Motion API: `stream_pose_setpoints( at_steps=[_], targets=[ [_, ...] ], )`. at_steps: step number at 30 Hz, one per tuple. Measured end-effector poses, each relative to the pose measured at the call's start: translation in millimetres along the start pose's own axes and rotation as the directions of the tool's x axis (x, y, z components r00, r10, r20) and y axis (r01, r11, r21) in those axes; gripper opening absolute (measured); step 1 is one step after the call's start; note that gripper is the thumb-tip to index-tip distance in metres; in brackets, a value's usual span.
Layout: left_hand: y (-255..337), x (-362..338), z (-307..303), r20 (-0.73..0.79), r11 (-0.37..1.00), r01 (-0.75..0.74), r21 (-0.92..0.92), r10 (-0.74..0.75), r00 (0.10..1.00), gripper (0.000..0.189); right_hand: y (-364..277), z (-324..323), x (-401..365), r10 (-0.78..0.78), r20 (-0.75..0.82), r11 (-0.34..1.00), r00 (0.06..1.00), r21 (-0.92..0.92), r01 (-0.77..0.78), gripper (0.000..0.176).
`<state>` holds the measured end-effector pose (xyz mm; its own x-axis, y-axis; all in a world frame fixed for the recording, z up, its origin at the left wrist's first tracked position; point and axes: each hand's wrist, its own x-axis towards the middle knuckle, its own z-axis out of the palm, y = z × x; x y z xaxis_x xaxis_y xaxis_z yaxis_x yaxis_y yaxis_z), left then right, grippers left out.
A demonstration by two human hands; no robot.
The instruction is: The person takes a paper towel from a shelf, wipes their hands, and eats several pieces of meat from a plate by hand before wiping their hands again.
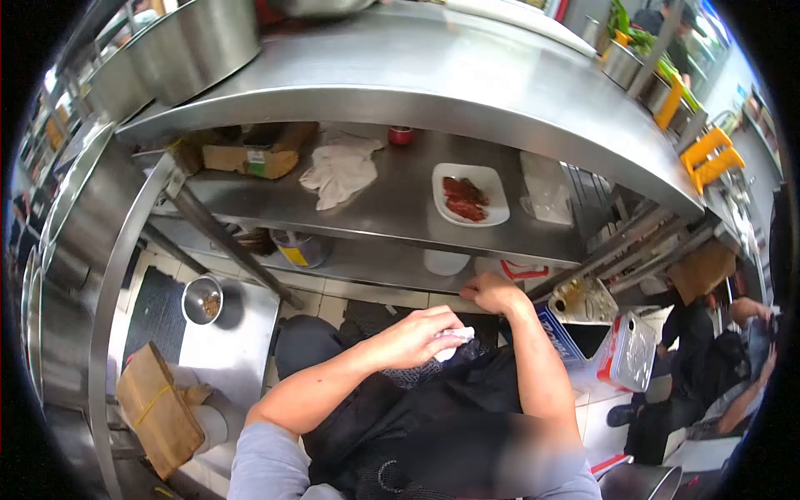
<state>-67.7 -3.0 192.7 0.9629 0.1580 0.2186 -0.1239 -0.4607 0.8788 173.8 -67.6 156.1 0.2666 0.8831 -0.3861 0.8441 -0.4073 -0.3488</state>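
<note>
My left hand is closed around a crumpled white paper or cloth, which pokes out past the fingertips above my dark apron. Close to the front edge of the bottom shelf is my right hand, its fingers curled in. Whether it holds anything there is hidden. Behind it on that shelf are a white round container and a white item with red edging. On the middle shelf above, a white dish carries dark red pieces of what looks like meat.
A white cloth and an open cardboard box lie on the middle shelf. Left, a metal bowl sits on a low steel surface. At right stand a blue-sided box and a clear-topped tin; another person is beyond.
</note>
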Motion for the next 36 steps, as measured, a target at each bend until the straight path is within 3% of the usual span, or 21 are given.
stream_pose_setpoints(
  at_steps=[2, 5, 7, 9, 11, 13, 15, 16, 19, 29, 31, 32, 34, 35, 36],
  targets=[
    [4.5, 0.6, -1.1, -0.064, 0.998, 0.047, -0.036, -0.049, 0.997, 0.018, 1.9, -1.5, -0.2, -0.041, 0.059, 0.998, 0.997, 0.046, 0.038, 0.035],
    [-2.0, 2.0, -13.6, -0.183, 0.998, -0.024, 0.066, 0.035, 0.982, 0.017, 10.8, -0.4, 1.9, -0.081, 0.047, 0.984, 0.996, 0.165, 0.073, 0.035],
    [-3.0, 0.2, -29.9, -0.275, 1.0, -0.004, 0.016, 0.009, 0.961, 0.017, 5.7, -14.6, -7.0, -0.156, 0.062, 0.957, 0.986, 0.257, 0.135, 0.041],
    [-12.1, -2.3, -41.9, -0.49, 0.997, -0.022, 0.08, 0.059, 0.87, 0.014, 10.1, -12.9, -4.5, -0.187, 0.118, 0.828, 0.975, 0.554, 0.092, 0.049],
    [-14.5, -9.6, -56.7, -0.622, 0.988, 0.146, 0.054, -0.081, 0.778, 0.015, -0.5, -26.2, -22.5, -0.222, 0.146, 0.614, 0.964, 0.789, 0.022, 0.056],
    [-21.4, -12.0, -66.9, -0.735, 0.988, 0.143, -0.053, -0.135, 0.665, 0.017, -2.3, -30.8, -27.0, -0.287, 0.117, 0.487, 0.951, 0.872, 0.04, 0.06],
    [-25.8, -14.3, -71.8, -0.734, 0.954, 0.084, -0.288, -0.276, 0.62, 0.021, -6.8, -35.6, -30.7, -0.311, 0.109, 0.418, 0.944, 0.908, 0.033, 0.062],
    [-30.2, -14.3, -71.9, -0.747, 0.955, 0.053, -0.291, -0.262, 0.612, 0.022, -8.5, -35.6, -31.6, -0.332, 0.09, 0.345, 0.939, 0.938, 0.031, 0.064],
    [-14.7, -11.1, -69.7, -0.752, 0.958, 0.064, -0.28, -0.261, 0.605, 0.021, -9.6, -34.2, -29.4, -0.352, 0.082, 0.296, 0.932, 0.955, 0.027, 0.066],
    [-24.2, -17.1, -69.7, -0.738, 0.957, 0.046, -0.288, -0.252, 0.626, 0.021, -4.5, -11.1, -12.5, -0.265, 0.142, 0.449, 0.954, 0.894, -0.008, 0.057],
    [-28.3, -16.2, -69.2, -0.755, 0.957, 0.026, -0.289, -0.244, 0.609, 0.021, -3.7, -5.2, -9.3, -0.168, 0.13, 0.574, 0.977, 0.819, -0.01, 0.05],
    [-28.8, -16.5, -69.5, -0.762, 0.957, 0.008, -0.29, -0.236, 0.603, 0.021, -1.5, -3.3, -5.9, -0.183, 0.137, 0.575, 0.974, 0.818, -0.007, 0.05],
    [-28.4, -18.9, -71.6, -0.769, 0.964, 0.031, -0.264, -0.23, 0.596, 0.021, 1.4, -0.2, 0.7, -0.118, 0.094, 0.938, 0.989, 0.337, 0.08, 0.035],
    [-30.9, -19.0, -72.2, -0.771, 0.964, 0.026, -0.263, -0.226, 0.596, 0.02, -4.4, -1.5, -1.1, -0.128, 0.096, 0.937, 0.987, 0.338, 0.089, 0.035],
    [-31.2, -19.4, -72.1, -0.774, 0.966, 0.033, -0.258, -0.227, 0.592, 0.02, -11.0, -3.8, -6.9, -0.096, 0.067, 0.977, 0.993, 0.195, 0.081, 0.033]
  ],
)
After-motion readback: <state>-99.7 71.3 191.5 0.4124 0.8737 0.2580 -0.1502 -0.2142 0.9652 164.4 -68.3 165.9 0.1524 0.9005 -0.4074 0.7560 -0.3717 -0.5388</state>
